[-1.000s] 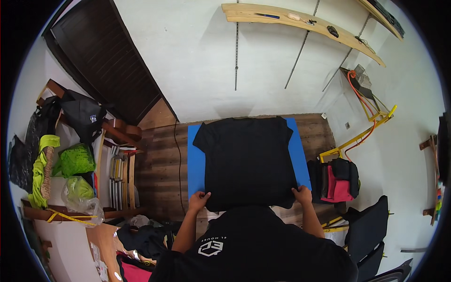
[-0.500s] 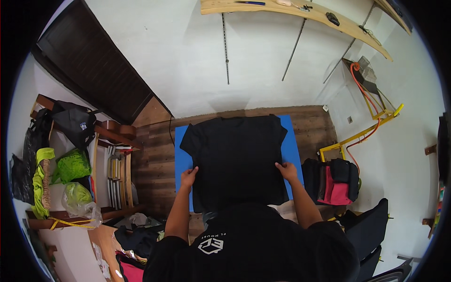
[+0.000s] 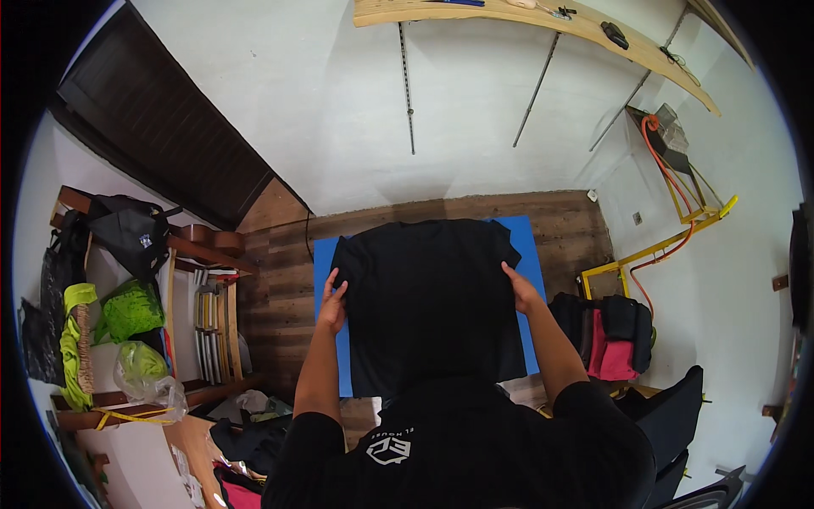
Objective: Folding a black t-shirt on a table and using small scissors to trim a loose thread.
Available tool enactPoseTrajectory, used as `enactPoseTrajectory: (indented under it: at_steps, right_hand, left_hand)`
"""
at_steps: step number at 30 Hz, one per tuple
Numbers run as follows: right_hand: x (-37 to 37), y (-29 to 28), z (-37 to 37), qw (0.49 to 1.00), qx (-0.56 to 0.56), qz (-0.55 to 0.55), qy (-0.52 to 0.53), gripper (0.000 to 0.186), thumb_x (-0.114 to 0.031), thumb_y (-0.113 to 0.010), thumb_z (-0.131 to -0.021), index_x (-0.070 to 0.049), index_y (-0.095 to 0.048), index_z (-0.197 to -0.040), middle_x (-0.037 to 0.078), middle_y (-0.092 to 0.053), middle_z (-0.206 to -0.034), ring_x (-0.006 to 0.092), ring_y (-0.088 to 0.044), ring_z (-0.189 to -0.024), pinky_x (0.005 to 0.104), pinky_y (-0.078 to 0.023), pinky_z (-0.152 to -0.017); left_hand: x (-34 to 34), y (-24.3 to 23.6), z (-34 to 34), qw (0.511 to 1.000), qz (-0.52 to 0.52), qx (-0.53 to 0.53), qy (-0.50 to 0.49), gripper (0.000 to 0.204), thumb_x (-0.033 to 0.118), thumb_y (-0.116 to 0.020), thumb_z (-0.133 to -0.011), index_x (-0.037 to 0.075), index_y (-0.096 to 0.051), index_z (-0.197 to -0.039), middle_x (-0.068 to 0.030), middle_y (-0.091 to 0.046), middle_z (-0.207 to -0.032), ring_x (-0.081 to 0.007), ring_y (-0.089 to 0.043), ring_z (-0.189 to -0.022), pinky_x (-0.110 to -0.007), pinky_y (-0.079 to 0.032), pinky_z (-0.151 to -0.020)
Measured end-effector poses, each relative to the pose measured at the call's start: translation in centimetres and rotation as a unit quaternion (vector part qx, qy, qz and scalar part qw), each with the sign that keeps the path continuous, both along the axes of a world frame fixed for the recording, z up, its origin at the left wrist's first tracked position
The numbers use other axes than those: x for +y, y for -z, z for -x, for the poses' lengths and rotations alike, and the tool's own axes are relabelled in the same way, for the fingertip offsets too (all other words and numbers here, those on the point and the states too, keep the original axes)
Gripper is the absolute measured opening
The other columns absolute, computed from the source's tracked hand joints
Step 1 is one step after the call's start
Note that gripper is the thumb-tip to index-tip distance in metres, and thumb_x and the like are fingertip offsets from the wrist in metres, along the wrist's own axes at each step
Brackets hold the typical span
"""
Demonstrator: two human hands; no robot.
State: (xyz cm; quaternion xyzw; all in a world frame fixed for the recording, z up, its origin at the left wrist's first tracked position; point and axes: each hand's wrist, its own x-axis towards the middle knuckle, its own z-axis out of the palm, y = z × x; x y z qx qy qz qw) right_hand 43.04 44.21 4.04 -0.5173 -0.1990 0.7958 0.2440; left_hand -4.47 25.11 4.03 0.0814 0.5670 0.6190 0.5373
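Note:
A black T-shirt (image 3: pixel 432 297) lies spread over a blue board (image 3: pixel 532 246), its sleeves pointing away from me. Creases run across its upper part, and my own black shirt hides its lower middle. Beside the T-shirt's left edge, just below the sleeve, is my left hand (image 3: pixel 334 304), fingers apart and not closed on the cloth. My right hand (image 3: pixel 521 288) is at the opposite edge below the other sleeve, fingers stretched forward and open. Whether the fingertips touch the fabric is hard to tell.
Folded dark and pink garments (image 3: pixel 612 339) are stacked right of the board, beneath a yellow metal frame (image 3: pixel 644 250). At left stands a rack (image 3: pixel 216 327) near bags and green cloth (image 3: pixel 131 310). A wooden shelf (image 3: pixel 543 25) crosses the far wall.
Both hands have let go of the T-shirt's side edges and moved farther away from me, up toward the sleeves. The shirt's upper part looks more creased, and its neckline no longer shows clearly.

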Motion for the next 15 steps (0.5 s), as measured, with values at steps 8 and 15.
enactPoseTrajectory:
  at_steps: [8,15]
  right_hand:
    - [5.1,4.6,1.4,0.967,-0.057,-0.123,0.217,0.039,-0.022,-0.087,-0.092,-0.008,-0.062,-0.119,0.009,-0.073,-0.119,0.0260,-0.071,-0.110,0.0423,-0.058,-0.099]
    - [6.4,7.6,-1.1,0.878,-0.220,-0.120,0.407,0.047,-0.007,-0.080,-0.088,-0.015,-0.059,-0.129,0.005,-0.068,-0.111,0.0217,-0.066,-0.088,0.0386,-0.054,-0.066]
  left_hand:
    - [0.9,4.3,3.8,0.996,-0.002,0.068,-0.053,0.053,0.019,-0.080,-0.099,0.011,-0.063,-0.149,-0.0090,-0.062,-0.149,-0.0234,-0.056,-0.138,-0.037,-0.042,-0.118]
    - [-2.6,9.4,5.6,0.949,0.017,0.134,-0.286,0.055,0.018,-0.078,-0.100,0.008,-0.060,-0.150,-0.0095,-0.062,-0.148,-0.0206,-0.059,-0.130,-0.037,-0.047,-0.110]
